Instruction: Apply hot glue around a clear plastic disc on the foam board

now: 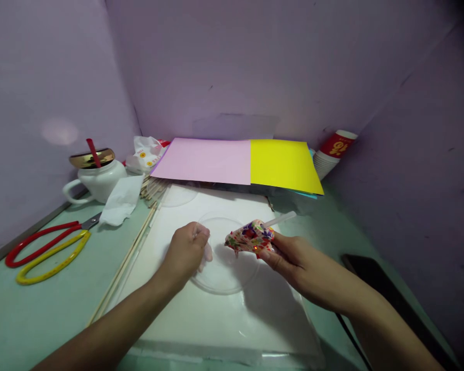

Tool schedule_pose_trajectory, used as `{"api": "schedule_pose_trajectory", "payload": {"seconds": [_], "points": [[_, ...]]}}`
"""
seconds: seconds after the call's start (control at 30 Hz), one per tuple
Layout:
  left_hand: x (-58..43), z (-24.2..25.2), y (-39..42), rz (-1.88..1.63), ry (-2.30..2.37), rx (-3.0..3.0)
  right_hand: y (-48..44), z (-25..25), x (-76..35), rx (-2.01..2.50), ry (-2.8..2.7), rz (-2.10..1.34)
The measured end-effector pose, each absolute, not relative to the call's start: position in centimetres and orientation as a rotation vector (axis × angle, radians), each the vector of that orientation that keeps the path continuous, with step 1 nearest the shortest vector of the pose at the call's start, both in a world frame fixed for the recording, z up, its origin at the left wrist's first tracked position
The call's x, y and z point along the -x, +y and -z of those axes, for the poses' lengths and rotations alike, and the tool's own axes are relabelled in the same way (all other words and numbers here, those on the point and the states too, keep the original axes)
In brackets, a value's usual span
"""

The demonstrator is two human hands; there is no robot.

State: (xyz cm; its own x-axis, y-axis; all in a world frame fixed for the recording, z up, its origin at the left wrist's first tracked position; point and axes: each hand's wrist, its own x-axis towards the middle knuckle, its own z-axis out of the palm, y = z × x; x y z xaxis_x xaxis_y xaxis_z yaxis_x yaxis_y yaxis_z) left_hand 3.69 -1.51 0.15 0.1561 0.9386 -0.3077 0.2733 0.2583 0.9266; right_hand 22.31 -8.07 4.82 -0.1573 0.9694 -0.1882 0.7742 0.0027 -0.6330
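Note:
My right hand [292,257] is closed round a small glue gun [250,237] with a bright flower pattern, a white glue stick [280,219] poking out of its back. Its nozzle points down and left over a clear round plastic disc [226,270] lying on a white board [216,309]. My left hand [187,250] rests on the left edge of that disc, fingers curled and pressed down on it. I cannot make out anything small under those fingers.
Pink paper [204,159] and yellow paper [284,165] lie at the back. A white teapot [98,178], a crumpled tissue [121,201], scissors with red and yellow handles [48,247] and thin wooden sticks [127,263] are on the left. Stacked paper cups [332,152] sit at the back right.

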Motion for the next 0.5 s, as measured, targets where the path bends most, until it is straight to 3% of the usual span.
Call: {"api": "schedule_pose_trajectory", "payload": {"seconds": [0.5], "points": [[-3.6,0.1,-1.4,-0.735,1.344,-1.233,-8.5,-4.6,-21.4,1.922,-2.046,-0.769]]}}
